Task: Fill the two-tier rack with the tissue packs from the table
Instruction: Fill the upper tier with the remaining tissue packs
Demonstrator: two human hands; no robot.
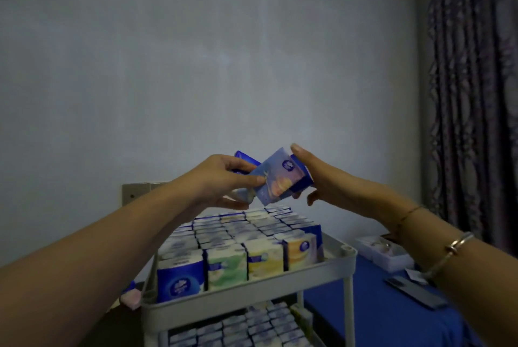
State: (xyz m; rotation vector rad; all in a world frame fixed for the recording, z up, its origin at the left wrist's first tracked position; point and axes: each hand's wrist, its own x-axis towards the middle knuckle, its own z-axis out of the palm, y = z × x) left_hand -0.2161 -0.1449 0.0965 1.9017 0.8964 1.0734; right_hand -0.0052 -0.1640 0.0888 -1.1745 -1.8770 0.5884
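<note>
Above the white two-tier metal rack (280, 278), left hand (224, 178) grips blue-and-peach tissue packs (277, 178); right hand (325, 181), fingers apparently straight, steadies them. Lower them squarely.

Both tiers of the white rack (280, 283) carry upright tissue packs (227, 265); beside it, a blue-covered table (372, 315).

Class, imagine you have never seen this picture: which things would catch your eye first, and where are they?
First, the two hands raised mid-frame against the bare wall: the left hand and the right hand hold a cluster of tissue packs between them. Just below stands the white two-tier rack, its top tier packed tight with rows of packs, and more packs show on the lower tier.
</note>
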